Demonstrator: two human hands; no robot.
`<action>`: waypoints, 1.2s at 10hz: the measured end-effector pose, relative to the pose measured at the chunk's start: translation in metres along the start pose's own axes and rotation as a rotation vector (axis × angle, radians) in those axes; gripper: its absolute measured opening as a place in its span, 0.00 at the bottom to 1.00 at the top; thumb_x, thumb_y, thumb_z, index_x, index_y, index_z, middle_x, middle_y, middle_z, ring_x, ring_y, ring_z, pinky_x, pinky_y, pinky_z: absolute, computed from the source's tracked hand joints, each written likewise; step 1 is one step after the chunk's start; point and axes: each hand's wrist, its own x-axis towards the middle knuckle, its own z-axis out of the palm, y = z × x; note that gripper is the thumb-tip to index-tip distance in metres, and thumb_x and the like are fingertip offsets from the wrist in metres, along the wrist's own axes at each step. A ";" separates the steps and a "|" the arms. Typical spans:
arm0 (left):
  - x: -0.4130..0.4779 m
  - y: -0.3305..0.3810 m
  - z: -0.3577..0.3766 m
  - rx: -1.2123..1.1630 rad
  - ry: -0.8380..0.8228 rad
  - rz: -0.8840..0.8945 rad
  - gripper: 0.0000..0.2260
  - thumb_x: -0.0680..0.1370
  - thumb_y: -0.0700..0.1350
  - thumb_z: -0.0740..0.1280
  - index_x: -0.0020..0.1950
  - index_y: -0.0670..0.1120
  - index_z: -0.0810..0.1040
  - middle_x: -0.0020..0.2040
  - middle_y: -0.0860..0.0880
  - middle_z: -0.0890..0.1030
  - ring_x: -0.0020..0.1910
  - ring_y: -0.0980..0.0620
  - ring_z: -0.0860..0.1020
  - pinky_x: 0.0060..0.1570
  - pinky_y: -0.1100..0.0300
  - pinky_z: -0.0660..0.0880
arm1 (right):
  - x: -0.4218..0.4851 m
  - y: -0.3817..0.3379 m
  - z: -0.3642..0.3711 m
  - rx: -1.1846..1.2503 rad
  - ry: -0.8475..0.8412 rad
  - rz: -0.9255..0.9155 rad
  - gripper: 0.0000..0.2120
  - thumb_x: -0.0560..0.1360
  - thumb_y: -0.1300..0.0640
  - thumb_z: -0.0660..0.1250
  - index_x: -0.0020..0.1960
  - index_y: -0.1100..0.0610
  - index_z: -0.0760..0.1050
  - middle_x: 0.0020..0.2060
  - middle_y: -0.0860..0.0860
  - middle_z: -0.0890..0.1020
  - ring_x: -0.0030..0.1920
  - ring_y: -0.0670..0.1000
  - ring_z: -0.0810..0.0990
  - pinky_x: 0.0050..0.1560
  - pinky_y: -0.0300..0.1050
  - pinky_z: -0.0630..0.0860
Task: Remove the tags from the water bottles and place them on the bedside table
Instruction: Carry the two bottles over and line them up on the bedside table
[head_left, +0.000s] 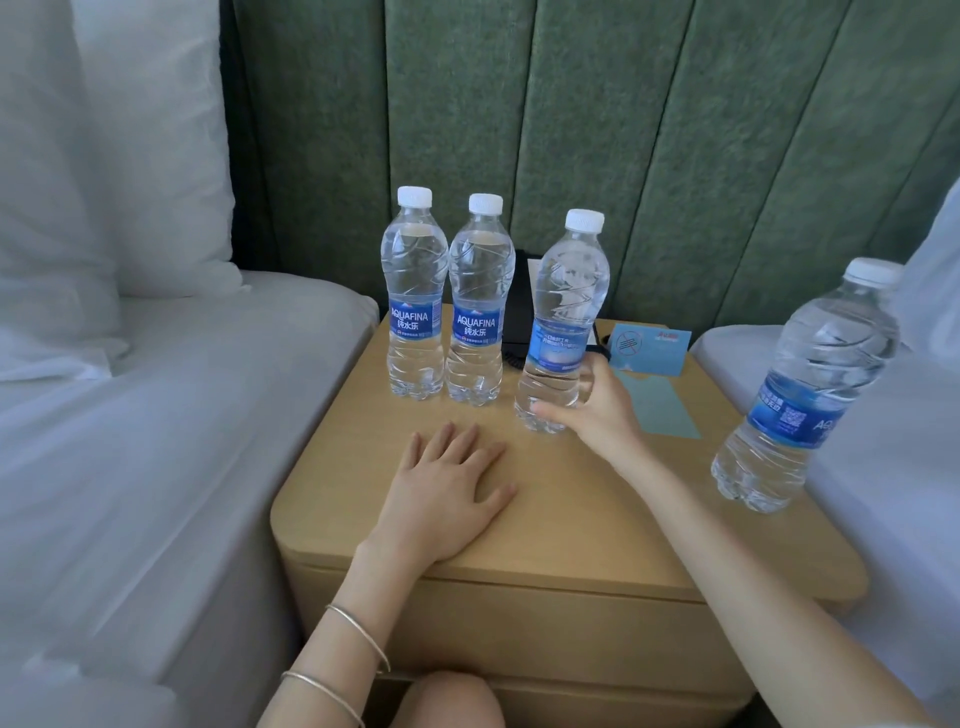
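Note:
Two clear water bottles with blue labels and white caps (415, 296) (478, 301) stand side by side at the back of the wooden bedside table (545, 519). A third bottle (566, 306) leans slightly right of them, its base held by my right hand (597, 410). My left hand (447, 493) lies flat on the tabletop, fingers spread, holding nothing. A fourth bottle (810, 389) stands tilted at the table's right edge against the bedding. I see no tags on the bottle necks.
A light blue card (652, 348) and a pale green paper (660, 405) lie at the table's back right. A black object (519, 312) sits behind the bottles. White beds flank the table on the left (156, 415) and the right (893, 467). A green padded headboard (571, 130) rises behind.

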 end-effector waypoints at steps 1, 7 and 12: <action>-0.001 0.000 0.001 -0.004 0.010 0.004 0.25 0.79 0.64 0.49 0.75 0.61 0.55 0.78 0.55 0.52 0.77 0.52 0.46 0.74 0.48 0.42 | 0.006 0.001 0.008 -0.001 -0.006 0.024 0.42 0.60 0.50 0.80 0.67 0.56 0.62 0.62 0.52 0.71 0.61 0.50 0.71 0.52 0.38 0.72; -0.001 -0.001 0.001 0.000 0.043 0.008 0.25 0.79 0.65 0.50 0.75 0.61 0.57 0.78 0.55 0.53 0.77 0.52 0.47 0.74 0.49 0.43 | 0.001 0.011 0.014 0.112 0.011 -0.024 0.43 0.65 0.58 0.77 0.73 0.52 0.58 0.59 0.43 0.71 0.60 0.41 0.70 0.56 0.35 0.66; 0.000 -0.001 0.001 -0.012 0.033 0.003 0.25 0.79 0.65 0.50 0.75 0.61 0.57 0.78 0.55 0.53 0.77 0.52 0.47 0.74 0.49 0.43 | -0.005 0.015 0.015 0.146 -0.020 -0.060 0.42 0.69 0.61 0.74 0.75 0.47 0.55 0.62 0.40 0.70 0.64 0.42 0.69 0.62 0.39 0.66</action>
